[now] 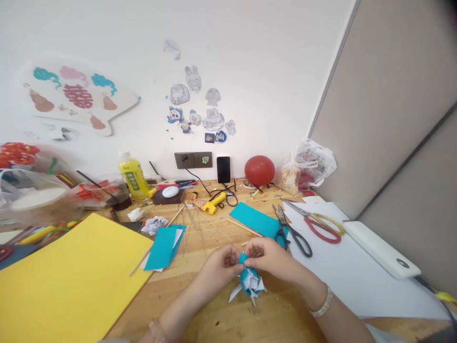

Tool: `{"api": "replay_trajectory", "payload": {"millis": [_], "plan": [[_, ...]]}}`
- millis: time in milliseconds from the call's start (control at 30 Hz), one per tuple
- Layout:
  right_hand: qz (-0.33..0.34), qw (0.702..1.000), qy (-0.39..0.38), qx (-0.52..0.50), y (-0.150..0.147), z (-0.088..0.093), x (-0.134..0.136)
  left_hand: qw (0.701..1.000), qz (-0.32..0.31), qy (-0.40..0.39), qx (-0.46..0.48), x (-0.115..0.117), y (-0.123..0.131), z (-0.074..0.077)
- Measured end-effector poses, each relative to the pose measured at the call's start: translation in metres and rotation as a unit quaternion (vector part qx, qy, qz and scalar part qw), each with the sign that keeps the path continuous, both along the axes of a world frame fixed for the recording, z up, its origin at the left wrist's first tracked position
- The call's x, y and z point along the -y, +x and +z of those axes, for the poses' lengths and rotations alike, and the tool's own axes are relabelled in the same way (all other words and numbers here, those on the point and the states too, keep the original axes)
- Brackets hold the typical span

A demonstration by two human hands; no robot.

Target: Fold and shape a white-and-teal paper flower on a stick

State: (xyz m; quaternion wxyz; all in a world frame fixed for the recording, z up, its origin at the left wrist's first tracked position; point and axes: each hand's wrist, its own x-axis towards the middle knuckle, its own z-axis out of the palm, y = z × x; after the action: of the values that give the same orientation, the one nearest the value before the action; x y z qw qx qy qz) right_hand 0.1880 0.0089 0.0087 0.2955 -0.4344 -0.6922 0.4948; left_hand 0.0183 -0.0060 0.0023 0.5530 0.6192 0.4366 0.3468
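Observation:
Both my hands meet over the wooden table (214, 314) near its front middle. My left hand (219, 267) and my right hand (271, 259) pinch a small folded paper flower (250, 281), teal on top with white pointed petals hanging below. The fingers of both hands are closed on its upper teal part. A bracelet sits on my right wrist. Just behind my right hand lies a sheet of teal paper (255, 219).
A big yellow sheet (71, 281) covers the left. Teal and white paper pieces (164, 245), thin wooden sticks, a yellow glue gun (213, 203), two scissors (293, 231) (321, 224), a red balloon (259, 170), a phone, a yellow bottle (133, 180) and white sheets (342, 267) lie around.

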Motion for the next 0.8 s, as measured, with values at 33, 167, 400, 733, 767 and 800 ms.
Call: {"api": "replay_trajectory", "payload": {"millis": [33,167,400,733,767,800], "plan": [[0.000,1.000,0.001,0.001,0.0000,0.0007,0.0001,1.000,0.003,0.001,-0.001,-0.0002,0.0002,-0.0007],[-0.003,1.000,0.011,0.011,-0.0001,0.0027,0.0008,1.000,0.017,0.008,-0.008,0.0003,0.0012,-0.0020],[-0.015,0.998,0.044,0.039,-0.0004,0.0018,0.0014,0.996,0.047,0.042,-0.061,0.0018,0.0023,0.0018],[-0.033,0.996,0.059,0.055,-0.0007,0.0023,0.0033,0.996,0.044,0.040,-0.066,0.0048,0.0040,0.0051],[-0.029,0.996,0.061,0.053,-0.0004,0.0032,0.0030,0.997,0.039,0.036,-0.061,0.0045,0.0040,0.0043],[-0.021,0.997,0.062,0.051,-0.0001,0.0046,0.0026,0.997,0.036,0.037,-0.057,0.0042,0.0041,0.0033]]}}
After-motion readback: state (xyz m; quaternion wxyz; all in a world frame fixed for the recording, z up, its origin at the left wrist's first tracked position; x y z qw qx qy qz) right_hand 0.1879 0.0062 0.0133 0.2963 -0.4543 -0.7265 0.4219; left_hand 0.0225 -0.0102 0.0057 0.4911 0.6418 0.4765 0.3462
